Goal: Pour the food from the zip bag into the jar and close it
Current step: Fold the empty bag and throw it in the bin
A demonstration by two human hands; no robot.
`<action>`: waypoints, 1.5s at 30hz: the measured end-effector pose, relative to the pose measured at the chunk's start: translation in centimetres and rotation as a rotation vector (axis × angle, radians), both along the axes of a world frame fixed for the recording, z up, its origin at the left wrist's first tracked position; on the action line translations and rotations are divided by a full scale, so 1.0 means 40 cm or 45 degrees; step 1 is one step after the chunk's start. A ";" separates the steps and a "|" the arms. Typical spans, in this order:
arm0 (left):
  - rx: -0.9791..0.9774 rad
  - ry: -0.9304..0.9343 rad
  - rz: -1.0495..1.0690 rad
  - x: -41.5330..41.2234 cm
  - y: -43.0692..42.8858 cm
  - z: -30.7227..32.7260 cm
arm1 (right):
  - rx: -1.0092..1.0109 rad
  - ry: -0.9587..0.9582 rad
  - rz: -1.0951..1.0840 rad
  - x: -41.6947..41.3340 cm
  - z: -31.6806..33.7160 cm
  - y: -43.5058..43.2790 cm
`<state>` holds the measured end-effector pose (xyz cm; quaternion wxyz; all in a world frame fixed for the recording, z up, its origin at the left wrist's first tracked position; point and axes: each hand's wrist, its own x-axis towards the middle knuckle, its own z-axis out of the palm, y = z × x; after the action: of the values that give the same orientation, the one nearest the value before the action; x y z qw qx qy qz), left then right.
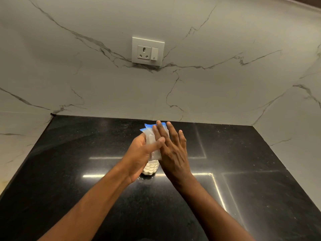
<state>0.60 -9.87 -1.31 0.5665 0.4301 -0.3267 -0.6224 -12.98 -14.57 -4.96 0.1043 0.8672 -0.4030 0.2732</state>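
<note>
A black polished countertop (243, 180) is bounded at the far side by a marble wall (225, 93), with further marble rising along its left and right edges; a socket plate (148, 50) is set into the far wall. Bare dark surface is seen on every side of the work, widest toward the near edge and to the right. Near the middle of the counter, a clear jar (150, 169) is stood upright, holding pale, round white pieces. Directly above its mouth a clear zip bag (152, 140) with a blue strip at its upper end is held upended. The bag is gripped by the left hand (139, 153), thumb laid across its front, while the right hand (171, 150) is pressed flat against its right side, fingers extended and unclenched.
</note>
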 end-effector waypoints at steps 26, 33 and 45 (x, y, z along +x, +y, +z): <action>0.053 -0.634 -0.151 0.096 -0.012 -0.004 | 1.803 -1.427 0.222 -0.057 0.057 0.018; 0.150 -0.435 -0.107 0.119 -0.019 -0.005 | 1.738 -1.507 0.243 -0.063 0.051 0.010; 0.406 0.057 -0.192 0.107 -0.001 -0.011 | 1.270 -1.222 0.341 -0.065 0.049 0.005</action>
<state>4.88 -9.89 -1.74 0.4500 0.4746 -0.2425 -0.7165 -15.58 -14.38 -2.99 -0.5295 0.6374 -0.3715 0.4186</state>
